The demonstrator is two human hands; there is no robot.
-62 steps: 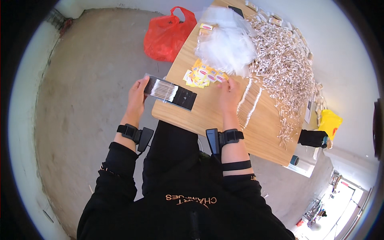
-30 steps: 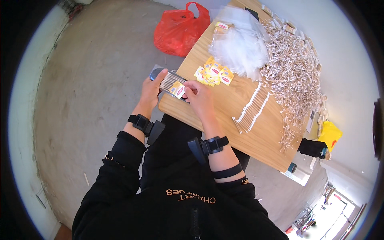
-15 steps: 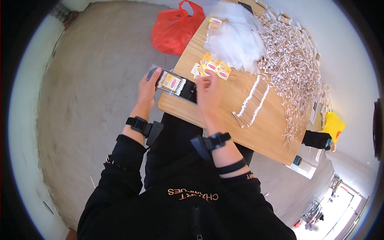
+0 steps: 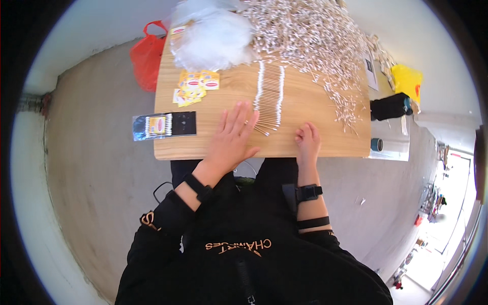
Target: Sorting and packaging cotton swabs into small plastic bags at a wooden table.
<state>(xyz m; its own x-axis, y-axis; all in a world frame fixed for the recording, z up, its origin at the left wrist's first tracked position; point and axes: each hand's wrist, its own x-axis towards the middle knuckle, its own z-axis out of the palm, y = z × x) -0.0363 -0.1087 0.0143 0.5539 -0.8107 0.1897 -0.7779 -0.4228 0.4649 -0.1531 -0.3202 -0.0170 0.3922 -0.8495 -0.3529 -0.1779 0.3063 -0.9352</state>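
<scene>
My left hand (image 4: 231,134) lies with fingers stretched out near the table's front edge. Its fingertips are beside the lower end of a row of cotton swabs (image 4: 270,91) laid side by side; a few swabs there fan out at an angle. My right hand (image 4: 308,144) rests at the front edge, right of the row, fingers curled in; whether anything is inside is hidden. To the left, a clear bag (image 4: 139,127) with a black card (image 4: 184,123), several swabs and a yellow label (image 4: 159,125) overhangs the table's left edge, touched by neither hand.
Yellow-and-white label cards (image 4: 190,87) lie loosely stacked at the left. Behind them sits a heap of clear plastic bags (image 4: 216,40). A large pile of loose swabs (image 4: 310,38) covers the back and right. A red plastic bag (image 4: 146,61) is beyond the left edge.
My left hand has let go of the bagged swabs, which now lie at the table's left edge, and moved right to the row. My right hand has moved right, away from the label cards. The view has turned.
</scene>
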